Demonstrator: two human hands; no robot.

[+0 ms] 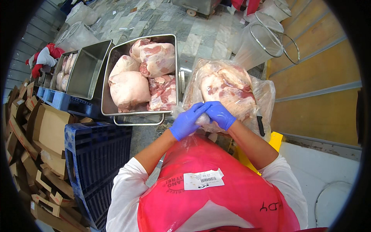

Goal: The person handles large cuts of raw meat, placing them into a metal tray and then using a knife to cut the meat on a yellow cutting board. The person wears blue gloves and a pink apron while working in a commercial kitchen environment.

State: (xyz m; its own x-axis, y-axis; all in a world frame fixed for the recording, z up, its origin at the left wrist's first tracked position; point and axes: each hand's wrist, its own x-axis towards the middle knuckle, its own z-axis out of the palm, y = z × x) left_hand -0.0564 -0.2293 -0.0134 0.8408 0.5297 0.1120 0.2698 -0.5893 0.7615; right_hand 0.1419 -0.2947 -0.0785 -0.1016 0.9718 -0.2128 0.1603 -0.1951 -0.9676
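Clear plastic wrapping (266, 89) surrounds large pieces of raw meat (228, 91) in front of me. Its near edge is gathered into a bunch between my two blue-gloved hands. My left hand (189, 121) has its fingers closed round this plastic. Touching it, my right hand (220, 115) is also closed on the bunched plastic; the fingertips of both hands are partly hidden. To the right of the meat lies a knife, its black handle (261, 125) pointing toward me.
A metal tub (176, 58) with several meat cuts stands to the left, beside another metal tub (89, 63). Blue pallets (98, 154) and flattened cardboard boxes (50, 127) are at the left. Wire hoops with clear bags (257, 44) stand far right, near a tan wall (317, 73).
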